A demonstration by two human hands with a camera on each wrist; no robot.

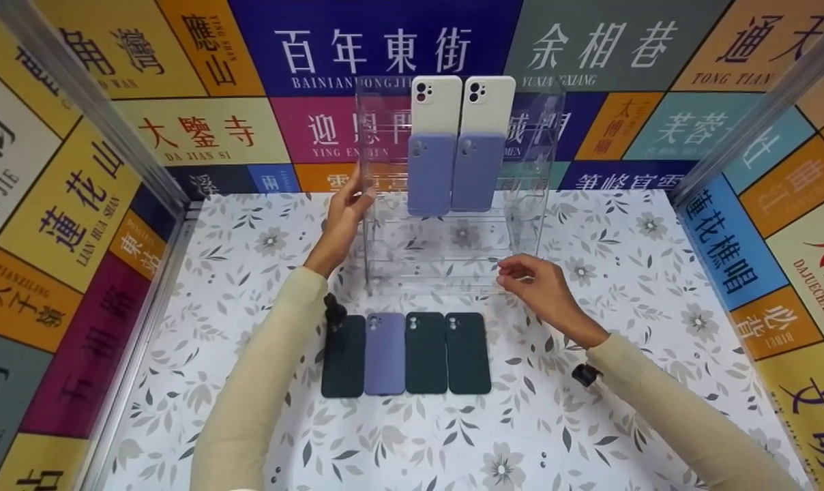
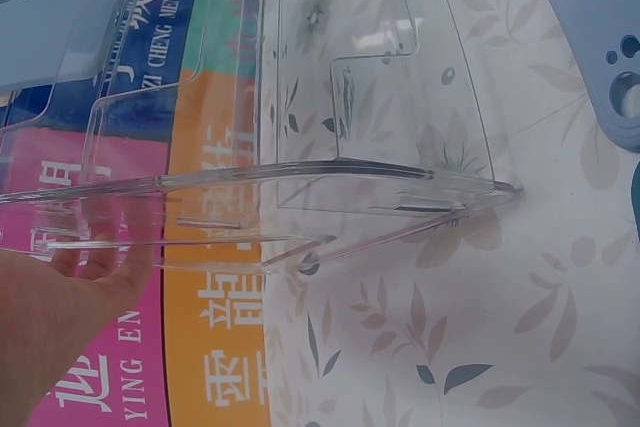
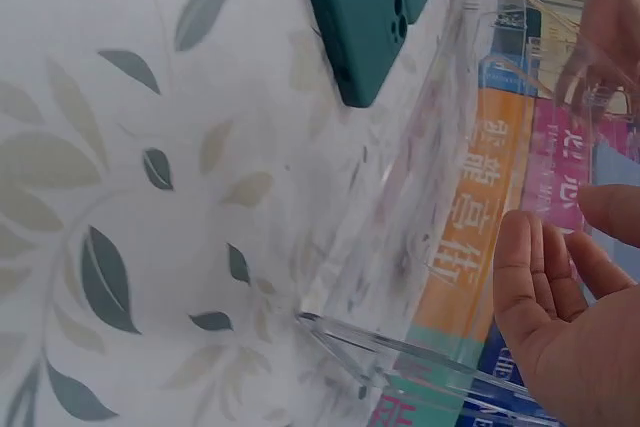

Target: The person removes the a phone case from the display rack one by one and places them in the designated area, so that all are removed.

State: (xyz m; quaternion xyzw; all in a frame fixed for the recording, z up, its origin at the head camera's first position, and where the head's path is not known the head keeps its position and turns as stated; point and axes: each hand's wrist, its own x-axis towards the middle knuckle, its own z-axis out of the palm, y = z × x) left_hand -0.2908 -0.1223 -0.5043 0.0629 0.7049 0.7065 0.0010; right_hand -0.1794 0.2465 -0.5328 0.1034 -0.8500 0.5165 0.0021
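Note:
A clear acrylic display stand (image 1: pixel 453 262) stands on the table, with two white phone cases (image 1: pixel 436 102) on its upper tier and two lavender phone cases (image 1: pixel 431 176) overlapping them from the tier below. My left hand (image 1: pixel 347 208) holds the stand's left side, its fingers (image 2: pixel 100 247) showing through the clear plastic. Close to the stand's front right corner is my right hand (image 1: pixel 535 283), fingers loosely bent and nothing in them; the right wrist view shows the palm and the bent fingers (image 3: pixel 530 267).
In front of the stand, a row of phone cases lies flat: a dark green case (image 1: pixel 344 361) on the left, a lavender case (image 1: pixel 385 354), then two more dark green cases (image 1: pixel 425 353). The table has a flowered cover (image 1: pixel 412 443). Printed panels (image 1: pixel 214 129) wall in the back and sides.

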